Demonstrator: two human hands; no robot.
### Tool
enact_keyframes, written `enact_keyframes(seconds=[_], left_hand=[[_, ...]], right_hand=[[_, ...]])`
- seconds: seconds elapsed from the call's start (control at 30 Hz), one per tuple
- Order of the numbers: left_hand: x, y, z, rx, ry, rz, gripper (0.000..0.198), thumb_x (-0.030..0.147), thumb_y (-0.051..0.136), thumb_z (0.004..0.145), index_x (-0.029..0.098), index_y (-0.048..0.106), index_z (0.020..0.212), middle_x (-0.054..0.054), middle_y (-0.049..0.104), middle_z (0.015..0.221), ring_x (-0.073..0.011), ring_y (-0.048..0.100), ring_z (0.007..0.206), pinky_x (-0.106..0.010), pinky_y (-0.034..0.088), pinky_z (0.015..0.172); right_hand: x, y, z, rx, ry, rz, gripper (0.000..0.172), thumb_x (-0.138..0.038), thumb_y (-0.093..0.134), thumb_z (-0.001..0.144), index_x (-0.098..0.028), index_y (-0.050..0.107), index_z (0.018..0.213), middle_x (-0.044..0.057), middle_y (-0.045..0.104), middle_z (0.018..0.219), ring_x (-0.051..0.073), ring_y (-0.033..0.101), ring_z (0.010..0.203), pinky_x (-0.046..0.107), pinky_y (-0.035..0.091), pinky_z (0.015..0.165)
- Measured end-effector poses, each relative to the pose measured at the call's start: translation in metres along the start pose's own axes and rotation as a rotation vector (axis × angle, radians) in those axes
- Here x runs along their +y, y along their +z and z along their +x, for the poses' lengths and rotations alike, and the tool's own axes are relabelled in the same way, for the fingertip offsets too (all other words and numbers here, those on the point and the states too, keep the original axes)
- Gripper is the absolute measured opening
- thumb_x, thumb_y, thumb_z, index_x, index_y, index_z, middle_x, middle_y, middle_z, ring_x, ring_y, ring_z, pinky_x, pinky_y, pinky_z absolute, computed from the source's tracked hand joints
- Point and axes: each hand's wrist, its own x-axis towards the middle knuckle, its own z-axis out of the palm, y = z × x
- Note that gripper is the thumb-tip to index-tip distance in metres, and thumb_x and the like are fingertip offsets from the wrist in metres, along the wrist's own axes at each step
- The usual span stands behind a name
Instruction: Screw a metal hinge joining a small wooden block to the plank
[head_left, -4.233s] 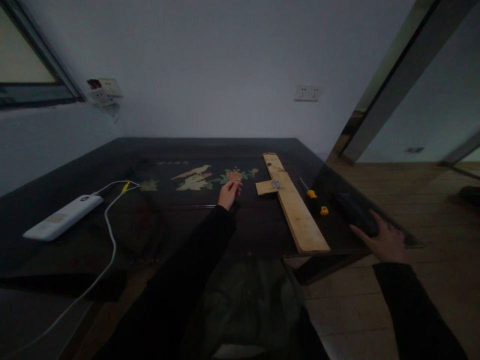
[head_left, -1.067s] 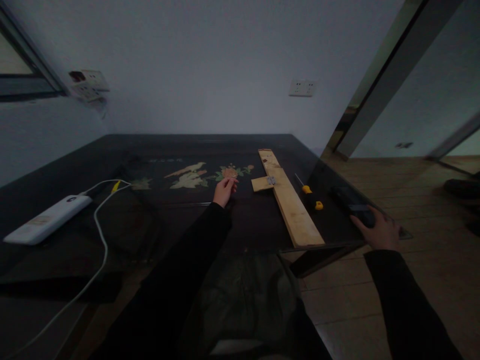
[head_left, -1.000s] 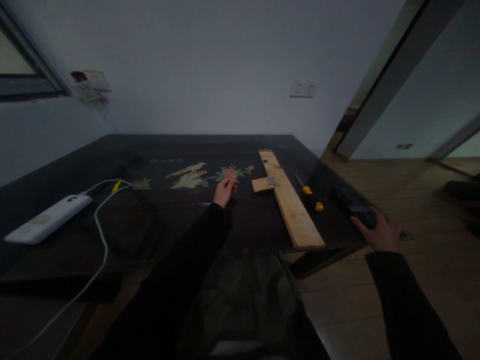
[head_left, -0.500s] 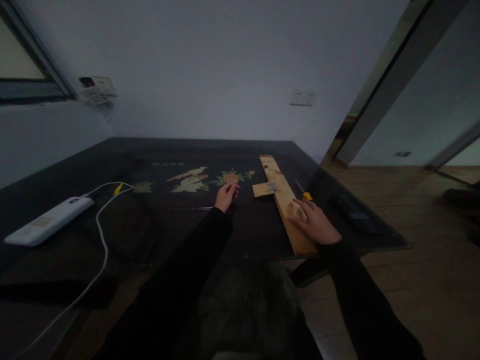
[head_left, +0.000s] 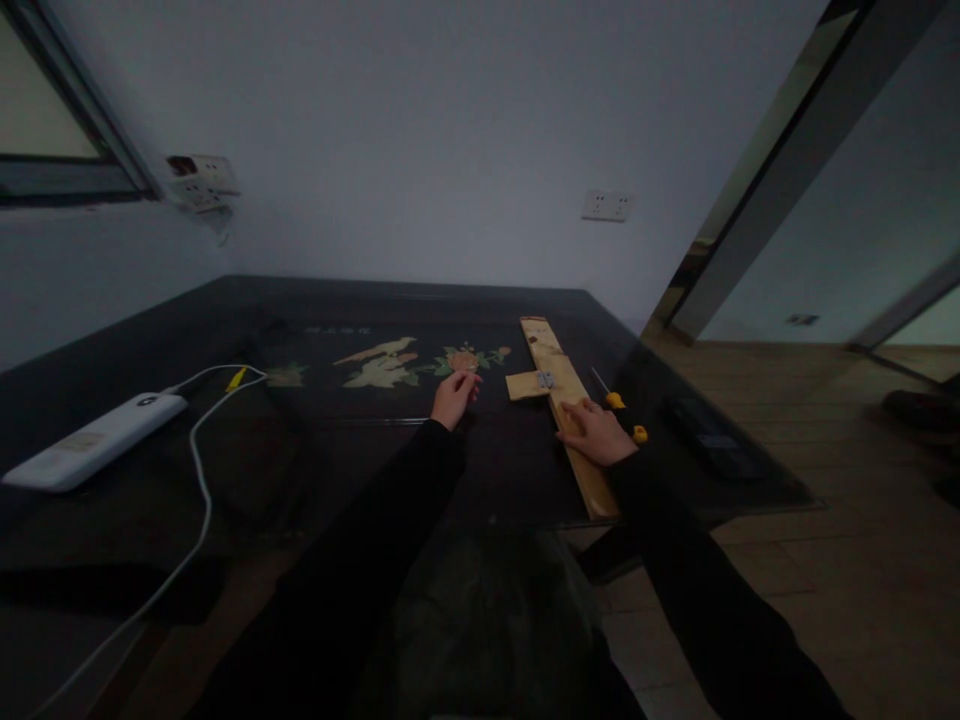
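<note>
My left hand (head_left: 454, 398) is over the table beside the painted flower, its thumb and fingertips pinched together. Whatever is between those fingertips is too small to make out. A long wooden board (head_left: 546, 345) lies lengthwise on the right part of the table. A metal hinge (head_left: 545, 380) sits where a short wooden piece (head_left: 523, 386) meets the board's left side. My right hand (head_left: 598, 434) rests on the board below the hinge, thumb apart from the fingers. Just right of it lies a screwdriver (head_left: 615, 400) with a yellow and black handle, partly hidden by the hand.
A dark flat device (head_left: 712, 440) lies near the table's right edge. At the left is a white power bank (head_left: 97, 440) with a white cable (head_left: 202, 470) hanging over the front edge. The dark table (head_left: 405, 300) stands against the wall.
My right hand has moved left and slightly up along the board, uncovering more of the screwdriver handle. The left hand stays pinched in nearly the same place.
</note>
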Motion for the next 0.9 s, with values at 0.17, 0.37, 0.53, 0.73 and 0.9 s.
enact_keyframes(seconds=[0.17, 0.37, 0.53, 0.73, 0.9], left_hand=[[0.001, 0.000, 0.001, -0.006, -0.009, -0.004, 0.014, 0.024, 0.059, 0.082, 0.013, 0.063, 0.074, 0.003, 0.054, 0.058, -0.0067, 0.050, 0.049, -0.018, 0.039, 0.050], [-0.003, -0.001, 0.003, -0.015, 0.005, 0.001, 0.014, 0.026, 0.061, 0.080, 0.014, 0.063, 0.075, 0.003, 0.055, 0.058, -0.0071, 0.050, 0.050, -0.018, 0.040, 0.051], [-0.003, 0.000, 0.003, -0.019, 0.009, 0.008, 0.012, 0.025, 0.060, 0.079, 0.014, 0.063, 0.075, 0.003, 0.055, 0.059, -0.0074, 0.050, 0.051, -0.018, 0.039, 0.051], [-0.002, 0.003, 0.003, -0.017, 0.021, 0.033, 0.011, 0.022, 0.058, 0.079, 0.014, 0.063, 0.076, 0.003, 0.055, 0.059, -0.0083, 0.050, 0.051, -0.019, 0.040, 0.053], [-0.005, 0.004, 0.002, 0.014, 0.124, 0.185, 0.009, 0.020, 0.057, 0.079, 0.015, 0.065, 0.077, 0.001, 0.059, 0.064, -0.0109, 0.054, 0.057, -0.021, 0.042, 0.058]], right_hand=[[-0.006, -0.009, 0.001, -0.056, -0.043, -0.052, 0.064, -0.047, 0.052, 0.085, -0.021, 0.042, 0.142, 0.018, 0.047, 0.134, 0.030, 0.051, 0.120, 0.038, 0.035, 0.099], [-0.015, -0.007, -0.002, -0.050, -0.048, -0.039, 0.066, -0.046, 0.052, 0.085, -0.020, 0.039, 0.144, 0.019, 0.043, 0.140, 0.031, 0.042, 0.131, 0.038, 0.033, 0.102], [-0.025, -0.007, -0.007, -0.076, -0.025, -0.024, 0.067, -0.048, 0.052, 0.085, -0.023, 0.036, 0.145, 0.019, 0.035, 0.146, 0.032, 0.044, 0.128, 0.038, 0.032, 0.102], [-0.046, -0.010, -0.017, -0.064, -0.047, -0.004, 0.065, -0.048, 0.051, 0.086, -0.024, 0.037, 0.145, 0.019, 0.036, 0.145, 0.032, 0.043, 0.128, 0.039, 0.033, 0.100], [-0.066, -0.010, -0.025, -0.050, -0.075, 0.000, 0.063, -0.047, 0.050, 0.086, -0.025, 0.038, 0.144, 0.019, 0.035, 0.146, 0.033, 0.047, 0.122, 0.040, 0.034, 0.097]])
